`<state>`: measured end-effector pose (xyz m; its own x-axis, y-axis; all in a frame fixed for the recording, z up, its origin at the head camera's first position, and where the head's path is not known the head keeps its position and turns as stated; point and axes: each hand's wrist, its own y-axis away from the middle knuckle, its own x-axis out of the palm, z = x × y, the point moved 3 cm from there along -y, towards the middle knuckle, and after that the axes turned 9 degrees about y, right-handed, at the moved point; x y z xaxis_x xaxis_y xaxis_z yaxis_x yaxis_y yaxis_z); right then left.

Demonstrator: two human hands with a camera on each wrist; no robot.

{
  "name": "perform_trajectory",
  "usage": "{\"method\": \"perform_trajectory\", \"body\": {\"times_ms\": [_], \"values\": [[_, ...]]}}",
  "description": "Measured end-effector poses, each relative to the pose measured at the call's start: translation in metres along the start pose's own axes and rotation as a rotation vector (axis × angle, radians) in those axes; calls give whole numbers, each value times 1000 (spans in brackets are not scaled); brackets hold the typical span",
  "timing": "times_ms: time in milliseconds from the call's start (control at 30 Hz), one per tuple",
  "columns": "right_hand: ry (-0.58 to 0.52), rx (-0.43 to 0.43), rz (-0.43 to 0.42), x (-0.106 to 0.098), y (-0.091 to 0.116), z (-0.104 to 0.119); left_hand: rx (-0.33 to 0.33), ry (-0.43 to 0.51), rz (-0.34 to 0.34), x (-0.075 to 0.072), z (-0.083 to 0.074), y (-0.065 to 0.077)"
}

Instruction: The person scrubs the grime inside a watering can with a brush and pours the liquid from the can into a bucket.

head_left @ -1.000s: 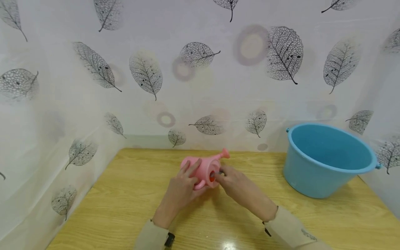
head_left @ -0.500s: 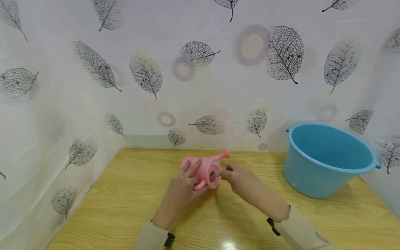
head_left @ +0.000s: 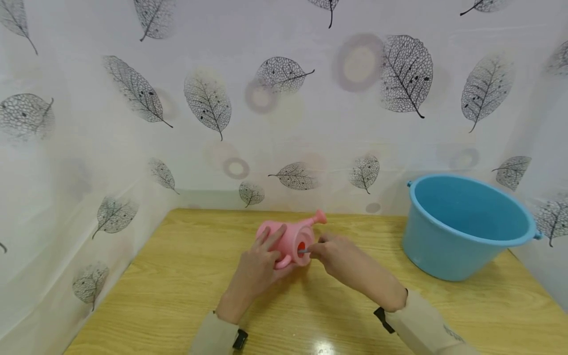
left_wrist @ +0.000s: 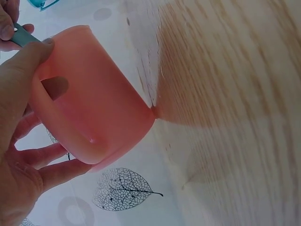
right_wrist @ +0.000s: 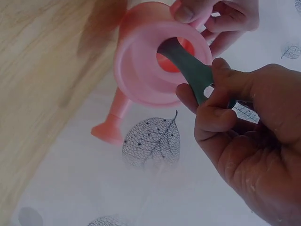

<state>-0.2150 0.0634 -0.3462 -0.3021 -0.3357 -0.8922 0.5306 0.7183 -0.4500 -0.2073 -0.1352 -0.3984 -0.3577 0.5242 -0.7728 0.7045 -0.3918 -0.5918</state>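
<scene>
A pink watering can (head_left: 289, 238) lies tilted on the wooden table, its mouth turned toward the right. My left hand (head_left: 254, 276) grips its body, and in the left wrist view the thumb lies near the mouth with the fingers behind the handle. My right hand (right_wrist: 254, 127) pinches a grey-green flat handle (right_wrist: 192, 66) with a hole near its end. The far end of this tool is inside the can's round opening, so its kind is hidden. Red-orange shows inside the opening. The can's spout (right_wrist: 113, 120) points away, toward the back wall.
A large blue bucket (head_left: 448, 246) stands at the right of the table (head_left: 177, 286). Behind and to the left hangs a white sheet (head_left: 310, 128) printed with dark leaves, close to the table's far edge.
My right hand drew back to the right, exposing more of the tool's handle, then came back toward the opening. The left hand and the can stay in place.
</scene>
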Motion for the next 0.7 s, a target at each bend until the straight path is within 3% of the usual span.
{"method": "perform_trajectory", "body": {"times_ms": [400,700], "values": [[-175,-56,-8,27,-5,-5,14,0,-13,-3,1,1],[-314,17,62,21,2,-15,-11,18,-6,-5,2,2]]}}
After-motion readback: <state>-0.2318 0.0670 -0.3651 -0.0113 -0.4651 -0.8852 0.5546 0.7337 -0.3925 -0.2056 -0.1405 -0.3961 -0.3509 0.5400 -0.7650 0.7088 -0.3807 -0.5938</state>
